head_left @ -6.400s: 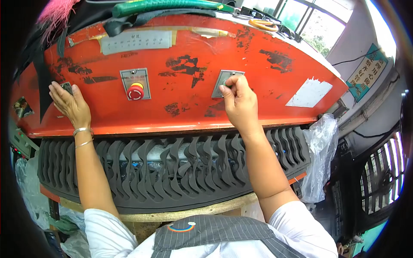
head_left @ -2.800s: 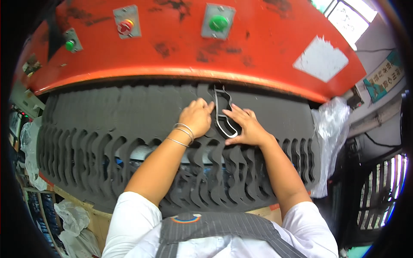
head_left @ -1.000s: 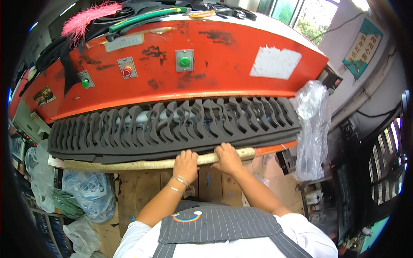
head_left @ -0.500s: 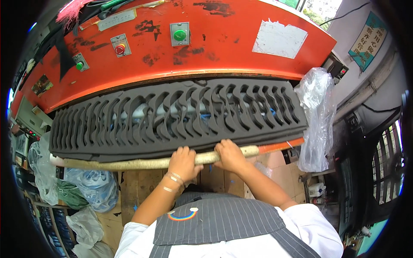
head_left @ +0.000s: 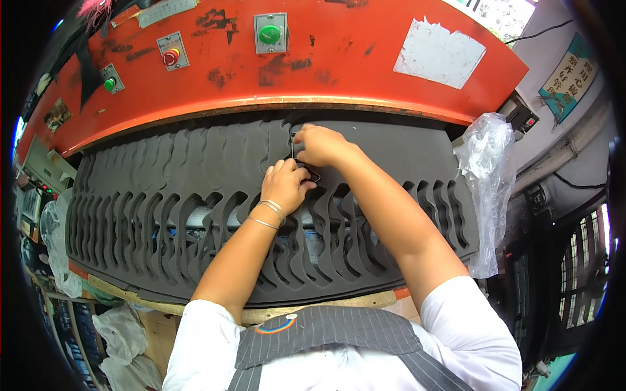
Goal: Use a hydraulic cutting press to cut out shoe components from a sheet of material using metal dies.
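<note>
A thick dark grey foam sheet lies across the bench, cut through with rows of wavy strips. In its near half the strips stand apart with open slots between them; at the far left the cuts are closed. My right hand reaches to the far middle, its fingers curled over the foam beside a narrow gap. Just nearer and to the left, my left hand has bent fingers on the foam at the same gap. Thin pale lines show in the gap. The fingertips are partly hidden.
Behind the foam stands a red machine front with a green button and a red button. Clear plastic wrap hangs at the right end. A pale bar runs along the near edge. Plastic bags lie lower left.
Both hands have left the near edge and pale bar and reached forward onto the foam. More foam shows now, with closed cuts behind the slotted half. The view has moved closer.
</note>
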The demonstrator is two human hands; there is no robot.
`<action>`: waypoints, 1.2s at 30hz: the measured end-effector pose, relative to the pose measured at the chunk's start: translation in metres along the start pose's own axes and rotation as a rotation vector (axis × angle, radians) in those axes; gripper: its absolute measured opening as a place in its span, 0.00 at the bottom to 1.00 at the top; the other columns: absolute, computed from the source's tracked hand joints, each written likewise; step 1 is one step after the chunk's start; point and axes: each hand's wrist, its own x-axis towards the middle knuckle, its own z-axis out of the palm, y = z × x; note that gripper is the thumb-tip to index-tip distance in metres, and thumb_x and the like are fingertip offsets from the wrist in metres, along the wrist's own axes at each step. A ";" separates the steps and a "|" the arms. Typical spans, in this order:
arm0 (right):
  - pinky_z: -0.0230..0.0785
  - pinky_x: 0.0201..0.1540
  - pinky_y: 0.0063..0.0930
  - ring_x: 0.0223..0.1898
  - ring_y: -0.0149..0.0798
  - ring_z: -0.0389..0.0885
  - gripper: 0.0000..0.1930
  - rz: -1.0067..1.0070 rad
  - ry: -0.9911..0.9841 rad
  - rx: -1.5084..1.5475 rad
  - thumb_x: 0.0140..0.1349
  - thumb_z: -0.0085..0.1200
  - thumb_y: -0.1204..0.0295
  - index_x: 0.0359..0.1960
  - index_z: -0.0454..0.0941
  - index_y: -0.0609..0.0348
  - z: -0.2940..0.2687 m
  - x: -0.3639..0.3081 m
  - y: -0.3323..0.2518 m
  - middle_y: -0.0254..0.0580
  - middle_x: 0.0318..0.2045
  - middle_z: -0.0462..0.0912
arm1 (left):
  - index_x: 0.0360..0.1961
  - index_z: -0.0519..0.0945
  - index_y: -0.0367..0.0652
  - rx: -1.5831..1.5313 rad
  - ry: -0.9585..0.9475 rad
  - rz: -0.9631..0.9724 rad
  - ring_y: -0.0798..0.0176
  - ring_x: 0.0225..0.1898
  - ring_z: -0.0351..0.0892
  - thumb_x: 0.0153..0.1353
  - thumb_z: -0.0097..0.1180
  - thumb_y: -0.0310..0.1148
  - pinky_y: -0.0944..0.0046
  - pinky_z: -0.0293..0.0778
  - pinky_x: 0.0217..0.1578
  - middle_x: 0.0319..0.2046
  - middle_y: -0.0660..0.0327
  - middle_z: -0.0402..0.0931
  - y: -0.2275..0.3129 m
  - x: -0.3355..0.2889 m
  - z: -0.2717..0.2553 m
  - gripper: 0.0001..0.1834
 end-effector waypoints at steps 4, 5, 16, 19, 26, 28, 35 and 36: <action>0.74 0.30 0.37 0.29 0.43 0.82 0.20 0.055 -0.502 -0.191 0.43 0.62 0.62 0.35 0.83 0.65 -0.021 0.039 -0.017 0.49 0.32 0.84 | 0.29 0.80 0.46 -0.051 0.042 0.198 0.52 0.38 0.69 0.51 0.63 0.33 0.56 0.65 0.39 0.29 0.57 0.70 -0.011 0.012 -0.012 0.06; 0.72 0.28 0.35 0.27 0.41 0.80 0.18 0.050 -0.499 -0.145 0.42 0.63 0.63 0.32 0.83 0.65 -0.025 0.042 -0.017 0.48 0.30 0.83 | 0.28 0.79 0.45 -0.071 0.115 0.187 0.51 0.37 0.69 0.52 0.63 0.32 0.56 0.64 0.38 0.29 0.57 0.70 -0.010 0.020 -0.019 0.05; 0.63 0.27 0.19 0.24 0.21 0.72 0.09 -0.045 -0.023 1.060 0.45 0.57 0.78 0.30 0.84 0.61 -0.035 -0.001 0.041 0.28 0.21 0.79 | 0.31 0.75 0.40 0.026 -0.032 0.045 0.47 0.36 0.77 0.58 0.54 0.36 0.50 0.73 0.39 0.29 0.53 0.76 0.000 0.018 -0.001 0.10; 0.64 0.28 0.20 0.25 0.22 0.73 0.09 -0.168 0.047 0.912 0.46 0.61 0.76 0.30 0.84 0.63 -0.039 -0.027 0.045 0.29 0.23 0.79 | 0.28 0.79 0.44 0.095 -0.463 -0.217 0.48 0.39 0.79 0.57 0.54 0.41 0.51 0.74 0.41 0.30 0.53 0.79 0.011 0.060 -0.032 0.12; 0.69 0.35 0.29 0.29 0.38 0.77 0.10 -0.046 0.243 0.563 0.45 0.60 0.68 0.24 0.79 0.62 -0.013 -0.046 0.055 0.40 0.26 0.78 | 0.44 0.73 0.51 0.100 -0.179 -0.337 0.45 0.43 0.79 0.57 0.55 0.39 0.47 0.74 0.43 0.41 0.53 0.78 -0.003 0.079 0.000 0.14; 0.71 0.38 0.33 0.32 0.43 0.78 0.11 0.017 0.230 0.359 0.45 0.58 0.65 0.25 0.80 0.60 -0.005 -0.041 0.054 0.41 0.28 0.79 | 0.41 0.73 0.52 0.104 -0.385 -0.495 0.47 0.50 0.76 0.57 0.53 0.36 0.48 0.71 0.48 0.50 0.56 0.75 0.005 0.102 -0.008 0.10; 0.59 0.61 0.47 0.60 0.56 0.65 0.34 -0.047 0.168 0.325 0.41 0.67 0.49 0.52 0.76 0.48 0.019 -0.061 0.064 0.55 0.59 0.68 | 0.63 0.66 0.62 0.497 0.141 -0.105 0.55 0.69 0.54 0.60 0.46 0.40 0.40 0.54 0.62 0.67 0.59 0.59 -0.022 0.073 0.026 0.27; 0.52 0.66 0.51 0.67 0.59 0.57 0.43 -0.036 0.209 0.292 0.38 0.69 0.46 0.58 0.71 0.46 0.015 -0.073 0.066 0.61 0.65 0.60 | 0.67 0.61 0.64 0.490 -0.009 -0.183 0.56 0.71 0.50 0.60 0.44 0.40 0.39 0.52 0.63 0.70 0.60 0.53 -0.021 0.078 0.025 0.30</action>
